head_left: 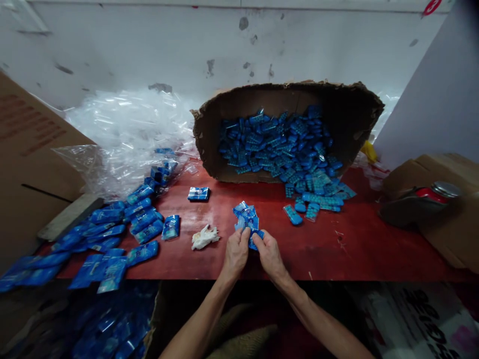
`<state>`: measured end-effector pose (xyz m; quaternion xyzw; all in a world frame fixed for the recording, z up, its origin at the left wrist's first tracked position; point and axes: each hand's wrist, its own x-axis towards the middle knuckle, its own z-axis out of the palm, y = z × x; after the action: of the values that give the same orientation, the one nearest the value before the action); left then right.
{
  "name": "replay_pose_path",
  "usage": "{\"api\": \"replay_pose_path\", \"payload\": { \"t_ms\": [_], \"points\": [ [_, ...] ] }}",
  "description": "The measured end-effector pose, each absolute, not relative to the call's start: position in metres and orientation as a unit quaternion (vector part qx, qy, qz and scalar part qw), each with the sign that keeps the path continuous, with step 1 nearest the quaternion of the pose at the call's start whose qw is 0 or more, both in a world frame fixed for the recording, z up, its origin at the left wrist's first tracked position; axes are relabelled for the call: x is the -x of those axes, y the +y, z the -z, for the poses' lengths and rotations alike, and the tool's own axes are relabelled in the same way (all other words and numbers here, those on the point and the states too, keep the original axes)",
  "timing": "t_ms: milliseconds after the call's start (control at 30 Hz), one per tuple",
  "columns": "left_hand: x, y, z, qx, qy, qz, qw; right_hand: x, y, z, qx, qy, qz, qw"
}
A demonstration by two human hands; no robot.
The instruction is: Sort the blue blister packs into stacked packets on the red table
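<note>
My left hand (237,252) and my right hand (270,252) are close together near the table's front edge. Both pinch one small blue packet (255,238) between thumbs and fingers. Just beyond it, more blue wrappers (245,213) lie on the red table (359,244). A crumpled white tissue (204,237) is left of my left hand. Farther back sits a small dark blue stack (198,194). To the left, one blue packet (171,227) lies flat beside a pile of filled blue packets (108,227).
A torn cardboard box (209,144) on its side spills blue blister-like pieces (292,214) at the back. Clear plastic bags (130,129) heap at back left. Cartons stand left (33,164) and right (449,239), with a red, metal-lidded container (430,194) by the right one.
</note>
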<state>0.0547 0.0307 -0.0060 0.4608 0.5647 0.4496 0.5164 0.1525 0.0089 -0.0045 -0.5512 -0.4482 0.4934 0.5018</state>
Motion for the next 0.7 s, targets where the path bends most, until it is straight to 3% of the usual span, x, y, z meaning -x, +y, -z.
{"api": "replay_pose_path", "payload": {
  "t_ms": [233, 500, 700],
  "points": [
    [-0.054, 0.025, 0.000, -0.346, 0.490, -0.421, 0.680, -0.156, 0.008, 0.011, 0.538, -0.399, -0.544, 0.505],
    [-0.055, 0.015, 0.006, -0.338, 0.526, -0.469, 0.624, -0.156, 0.011, 0.010, 0.495, -0.355, -0.585, 0.535],
    [-0.067, 0.012, 0.003, -0.310, 0.496, -0.472, 0.659, -0.154, 0.011, 0.015, 0.504, -0.338, -0.595, 0.527]
  ]
}}
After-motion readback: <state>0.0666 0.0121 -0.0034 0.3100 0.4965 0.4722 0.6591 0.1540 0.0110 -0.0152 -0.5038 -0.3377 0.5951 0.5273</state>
